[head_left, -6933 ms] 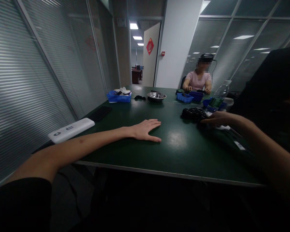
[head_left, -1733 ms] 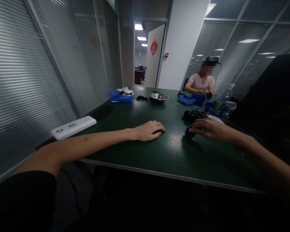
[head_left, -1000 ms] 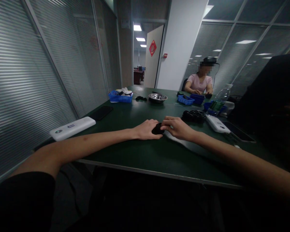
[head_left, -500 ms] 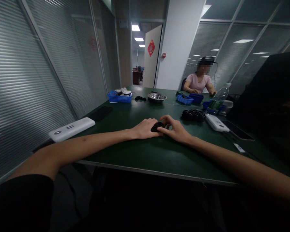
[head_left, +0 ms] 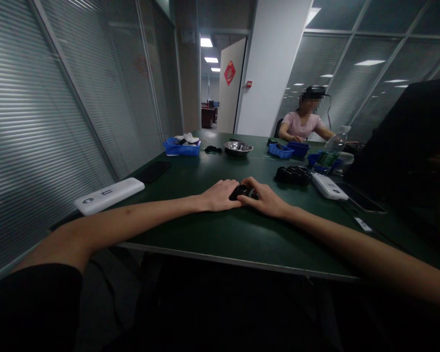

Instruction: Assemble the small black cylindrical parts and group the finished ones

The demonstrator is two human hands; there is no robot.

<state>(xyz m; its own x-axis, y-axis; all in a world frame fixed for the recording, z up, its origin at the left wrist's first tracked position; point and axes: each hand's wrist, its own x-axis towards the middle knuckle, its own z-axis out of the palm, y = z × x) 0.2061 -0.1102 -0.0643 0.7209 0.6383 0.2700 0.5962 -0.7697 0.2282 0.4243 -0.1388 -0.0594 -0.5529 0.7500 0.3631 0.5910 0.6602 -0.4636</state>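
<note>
In the middle of the dark green table (head_left: 205, 232), a small black rounded object (head_left: 238, 192) lies between my two hands. What kind of thing it is, I cannot make out. My left hand (head_left: 221, 195) is wrapped round its left side, fingers curled over the far edge. From the right, my right hand (head_left: 266, 198) grips the same object between thumb and bent fingers. Something shiny shows within that grip, too small to name. Both hands rest low, at the tabletop, and cover much of the object.
Right of my hands lie a pile of black round parts (head_left: 293, 175), a white power bank (head_left: 329, 186), a phone (head_left: 361, 197) and a bottle (head_left: 333, 149). Farther back are a metal bowl (head_left: 238, 149) and blue baskets (head_left: 280, 151). Another white power bank (head_left: 110, 195) lies left. A person (head_left: 302, 124) sits opposite.
My right hand's fingers have shifted slightly on the black object; my left hand stays in place. Across the table, the other person's arm has reached out toward the right of the picture.
</note>
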